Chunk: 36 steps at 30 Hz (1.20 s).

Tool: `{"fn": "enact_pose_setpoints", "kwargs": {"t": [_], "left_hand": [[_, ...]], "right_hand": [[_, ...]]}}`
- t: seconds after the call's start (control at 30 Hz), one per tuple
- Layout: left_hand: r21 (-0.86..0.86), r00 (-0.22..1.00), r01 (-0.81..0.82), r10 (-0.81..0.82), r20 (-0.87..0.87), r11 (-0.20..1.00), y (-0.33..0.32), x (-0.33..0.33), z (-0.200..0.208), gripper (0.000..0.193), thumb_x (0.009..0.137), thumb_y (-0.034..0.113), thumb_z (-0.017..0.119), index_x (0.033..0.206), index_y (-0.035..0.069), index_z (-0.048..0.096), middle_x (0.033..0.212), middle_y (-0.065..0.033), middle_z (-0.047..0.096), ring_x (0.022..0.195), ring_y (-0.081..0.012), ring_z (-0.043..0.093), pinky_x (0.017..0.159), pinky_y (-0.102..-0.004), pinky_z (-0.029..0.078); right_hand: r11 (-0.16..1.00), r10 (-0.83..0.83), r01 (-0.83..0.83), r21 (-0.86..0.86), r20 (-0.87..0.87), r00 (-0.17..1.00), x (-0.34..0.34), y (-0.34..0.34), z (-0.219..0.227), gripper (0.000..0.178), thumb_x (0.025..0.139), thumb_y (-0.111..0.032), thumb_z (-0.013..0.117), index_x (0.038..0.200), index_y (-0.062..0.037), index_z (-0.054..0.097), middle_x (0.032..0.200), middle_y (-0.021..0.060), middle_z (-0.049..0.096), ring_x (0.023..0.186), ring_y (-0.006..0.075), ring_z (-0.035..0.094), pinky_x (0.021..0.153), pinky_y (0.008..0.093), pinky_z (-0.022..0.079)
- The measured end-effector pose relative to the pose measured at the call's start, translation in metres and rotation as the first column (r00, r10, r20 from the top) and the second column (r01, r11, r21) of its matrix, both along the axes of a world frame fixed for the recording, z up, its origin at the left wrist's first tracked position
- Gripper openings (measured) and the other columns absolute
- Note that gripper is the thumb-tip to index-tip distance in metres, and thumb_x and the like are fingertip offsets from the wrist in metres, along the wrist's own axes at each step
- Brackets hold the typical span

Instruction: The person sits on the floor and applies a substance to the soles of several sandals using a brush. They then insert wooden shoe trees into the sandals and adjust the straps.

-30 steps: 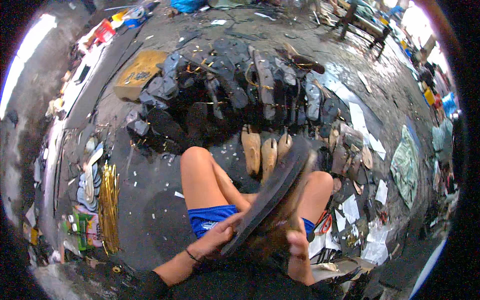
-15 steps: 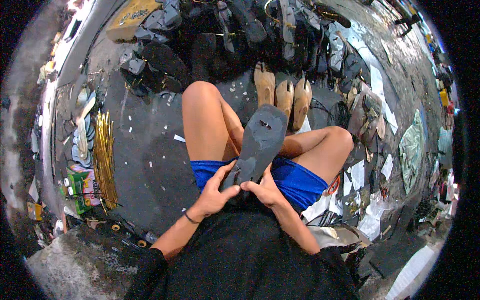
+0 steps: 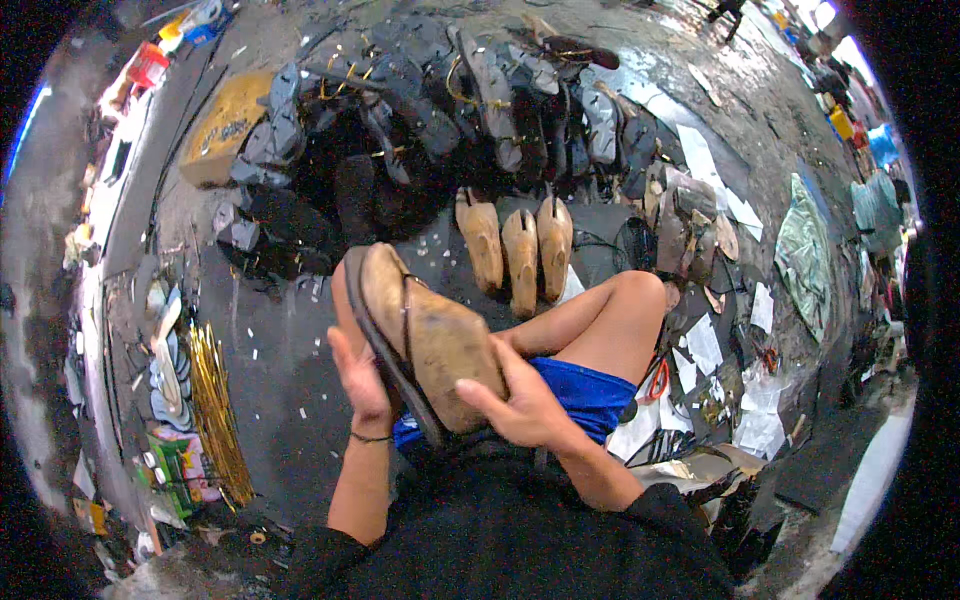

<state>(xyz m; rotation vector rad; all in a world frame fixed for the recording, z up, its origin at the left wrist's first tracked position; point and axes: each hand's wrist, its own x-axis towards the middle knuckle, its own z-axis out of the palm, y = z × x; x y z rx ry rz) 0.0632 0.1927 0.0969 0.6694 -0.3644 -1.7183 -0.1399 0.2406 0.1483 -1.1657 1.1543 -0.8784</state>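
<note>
In front of my body a wooden shoe last (image 3: 450, 345) is tilted, its wooden side turned up. A dark-soled sandal (image 3: 388, 355) is fitted on it, with a thin dark strap crossing the wood. My right hand (image 3: 525, 400) grips the last near its lower end, thumb on top. Against the outer face of the sole lies my left hand (image 3: 360, 380), fingers stretched out; part of its palm is hidden behind the sandal. Beyond my knees, three more wooden lasts (image 3: 521, 260) rest on the dark mat.
Many dark sandals (image 3: 485, 95) are heaped at the far side, beside a yellowish block (image 3: 222, 130). A bundle of golden strips (image 3: 215, 420) lies at left near stacked pale soles (image 3: 165, 370). Paper scraps (image 3: 704, 342), orange-handled scissors (image 3: 657, 382) and green cloth (image 3: 803, 260) are at right.
The sandal has been turned over from sole-up to last-up and swung left. My left hand has opened from its grip and lies along the sole; my right hand now holds the last. The view has shifted.
</note>
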Motion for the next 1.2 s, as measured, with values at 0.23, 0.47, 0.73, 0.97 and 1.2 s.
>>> {"fn": "enact_pose_setpoints", "kwargs": {"t": [0.23,0.47,0.73,0.97,1.2], "left_hand": [[0.043,0.965,-0.201,0.191,0.178,0.979,-0.065,0.052,0.026,0.067,0.097,0.059,0.046,0.131,0.001,0.052,0.124,-0.0123,0.06,0.106,-0.0244,0.062,0.095,-0.0367,0.051],[0.145,0.75,0.089,0.029,-0.66,0.985,-0.029,0.001,0.021,0.089,0.088,0.07,0.05,0.144,0.002,0.039,0.142,-0.0283,0.041,0.105,-0.0393,0.063,0.083,-0.0504,0.059],[-0.104,0.753,0.368,-0.362,-0.55,0.924,0.004,-0.021,-0.006,0.085,0.094,0.068,0.041,0.147,0.001,0.035,0.139,-0.0264,0.048,0.119,-0.0389,0.058,0.099,-0.0511,0.05],[0.094,0.763,-0.252,0.137,0.632,0.963,0.035,0.103,0.011,0.042,0.089,0.018,0.068,0.127,0.003,0.056,0.106,-0.0047,0.069,0.091,-0.0188,0.066,0.088,-0.0358,0.053],[0.245,0.696,-0.712,0.613,0.374,0.658,0.056,0.285,-0.066,0.047,0.095,0.025,0.058,0.137,0.005,0.047,0.139,-0.0177,0.049,0.129,-0.0319,0.048,0.11,-0.0428,0.04]], "right_hand": [[0.983,-0.043,0.039,0.18,0.016,0.999,-0.035,-0.016,-0.002,0.059,0.09,-0.03,0.068,0.134,0.0049,0.048,0.125,0.0206,0.061,0.116,0.0279,0.059,0.101,0.0395,0.045],[0.965,-0.226,0.084,-0.248,-0.629,0.744,-0.008,-0.08,-0.114,0.049,0.091,-0.022,0.063,0.131,0.0028,0.05,0.123,0.0265,0.059,0.113,0.0404,0.058,0.095,0.044,0.048],[0.81,0.3,-0.499,-0.306,-0.515,0.803,-0.006,-0.169,-0.006,0.035,0.083,-0.013,0.073,0.116,-0.0104,0.064,0.137,0.0172,0.055,0.125,0.031,0.054,0.099,0.0383,0.048],[0.998,0.031,-0.041,-0.056,-0.154,0.988,0.002,-0.172,-0.077,0.038,0.091,-0.021,0.071,0.122,-0.0033,0.058,0.102,0.011,0.069,0.086,0.0158,0.066,0.069,0.0261,0.054],[0.988,-0.099,0.12,0.097,-0.2,0.975,-0.057,-0.162,-0.138,0.035,0.094,-0.026,0.067,0.118,0.0001,0.063,0.093,0.0063,0.068,0.075,0.0117,0.061,0.064,0.0275,0.052]]}}
